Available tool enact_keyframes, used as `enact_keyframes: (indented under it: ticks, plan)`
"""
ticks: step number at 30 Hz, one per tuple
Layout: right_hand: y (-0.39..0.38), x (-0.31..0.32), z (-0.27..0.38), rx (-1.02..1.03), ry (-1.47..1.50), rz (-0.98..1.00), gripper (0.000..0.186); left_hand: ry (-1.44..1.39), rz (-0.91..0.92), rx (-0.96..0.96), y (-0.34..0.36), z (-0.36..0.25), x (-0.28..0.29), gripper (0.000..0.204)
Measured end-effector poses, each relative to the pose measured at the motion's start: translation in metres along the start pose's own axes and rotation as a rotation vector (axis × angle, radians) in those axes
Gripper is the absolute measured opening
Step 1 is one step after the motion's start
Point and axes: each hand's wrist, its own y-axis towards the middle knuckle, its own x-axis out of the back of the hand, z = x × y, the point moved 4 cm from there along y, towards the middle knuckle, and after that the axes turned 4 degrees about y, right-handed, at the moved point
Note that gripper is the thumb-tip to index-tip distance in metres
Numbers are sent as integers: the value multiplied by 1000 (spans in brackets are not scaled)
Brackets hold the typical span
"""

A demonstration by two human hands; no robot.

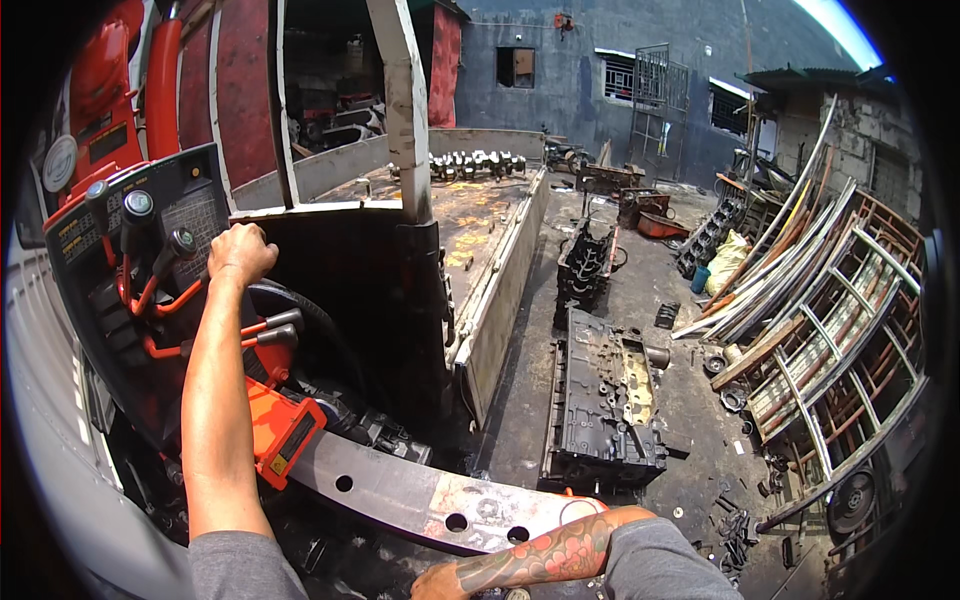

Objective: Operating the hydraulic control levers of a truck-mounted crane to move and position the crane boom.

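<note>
One control lever (178,262) at the upper left of the frame, on the black control panel (150,230), is clamped in the left hand (238,253). The right hand (440,582), at the bottom edge, rests near the perforated steel beam (420,497); its grip cannot be told. An engine block (600,400) lies right of centre.

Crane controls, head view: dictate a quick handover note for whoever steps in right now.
Left hand: fist closed on a control lever at the orange-and-black control panel.
Right hand: low at the frame's bottom edge, resting by the drilled steel beam; grip unclear.
Engine blocks lie on the yard ground beside the truck's flatbed.
No load visibly lifted; whether anything is done, I cannot tell.
</note>
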Motion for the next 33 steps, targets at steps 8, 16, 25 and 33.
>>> enact_keyframes:
  ticks: [8,16,25,33]
  plan:
    - [-4,7,11,-149,-26,84,36,14,35,19,-1,0,0,32]
    - [-10,27,31,-127,-15,78,37,10,47,27,-2,0,2,32]
    - [-6,21,26,-123,-35,59,37,13,51,33,-1,0,1,31]
    - [-17,38,41,-126,-6,81,38,22,59,35,-1,-1,1,31]
